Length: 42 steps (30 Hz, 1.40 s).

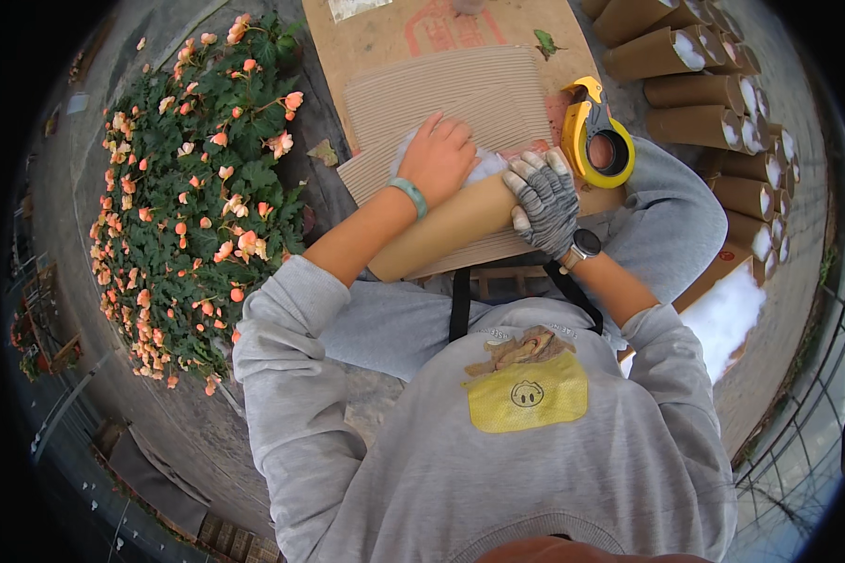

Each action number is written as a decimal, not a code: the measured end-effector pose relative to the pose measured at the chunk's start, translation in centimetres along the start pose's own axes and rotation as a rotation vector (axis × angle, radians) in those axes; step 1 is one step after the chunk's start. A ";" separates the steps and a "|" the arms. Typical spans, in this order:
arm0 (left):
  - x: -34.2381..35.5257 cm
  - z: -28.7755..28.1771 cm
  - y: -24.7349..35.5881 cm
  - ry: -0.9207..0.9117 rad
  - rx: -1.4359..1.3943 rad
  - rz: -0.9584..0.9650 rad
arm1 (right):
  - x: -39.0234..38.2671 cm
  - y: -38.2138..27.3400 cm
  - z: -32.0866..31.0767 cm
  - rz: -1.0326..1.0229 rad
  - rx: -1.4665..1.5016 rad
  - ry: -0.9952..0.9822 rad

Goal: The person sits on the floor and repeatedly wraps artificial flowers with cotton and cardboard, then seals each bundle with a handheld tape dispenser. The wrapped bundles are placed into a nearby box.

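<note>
A sheet of ribbed brown cardboard [446, 89] lies before me, its near edge curled up into a roll [446, 230]. White fluffy stuffing [487, 167] shows between the roll and the sheet. My left hand [437, 158], bare with a green bangle at the wrist, rests on the stuffing, fingers stretched forward. My right hand [543, 200], in a grey striped glove, is closed over the right end of the roll. Something pinkish-orange shows by its fingertips, too hidden to name. Right of that hand sits a yellow tape dispenser [599, 141] loaded with tape.
Under the sheet is a flat cardboard box [333, 47] with a leaf [545, 43] on top. A dense plant with peach flowers [197, 216] stands on the left. Several cardboard tubes [690, 127] with white stuffing are stacked at right, near a box of white fluff [728, 314].
</note>
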<state>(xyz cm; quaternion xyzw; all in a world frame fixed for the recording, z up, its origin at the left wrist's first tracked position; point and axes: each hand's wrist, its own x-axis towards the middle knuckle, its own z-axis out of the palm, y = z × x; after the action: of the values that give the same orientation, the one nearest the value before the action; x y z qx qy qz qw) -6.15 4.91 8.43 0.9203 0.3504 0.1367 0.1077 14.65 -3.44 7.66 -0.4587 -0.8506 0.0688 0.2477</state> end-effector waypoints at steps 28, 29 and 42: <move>-2.5 -1.8 -3.4 -0.562 -0.717 -0.240 | 6.2 0.7 0.0 0.066 -0.083 -0.117; -2.9 -2.2 -2.8 -0.485 -0.677 -0.238 | 6.2 0.7 0.1 0.038 -0.083 -0.094; -5.7 -0.1 -8.7 -0.532 -0.892 -0.520 | 13.7 3.5 2.6 0.224 -0.034 -0.635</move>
<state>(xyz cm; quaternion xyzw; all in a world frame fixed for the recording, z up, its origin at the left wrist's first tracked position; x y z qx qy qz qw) -15.63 7.47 4.93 0.6723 0.4341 0.0041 0.5996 9.71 9.99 9.14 -0.5089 -0.8306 0.2211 -0.0465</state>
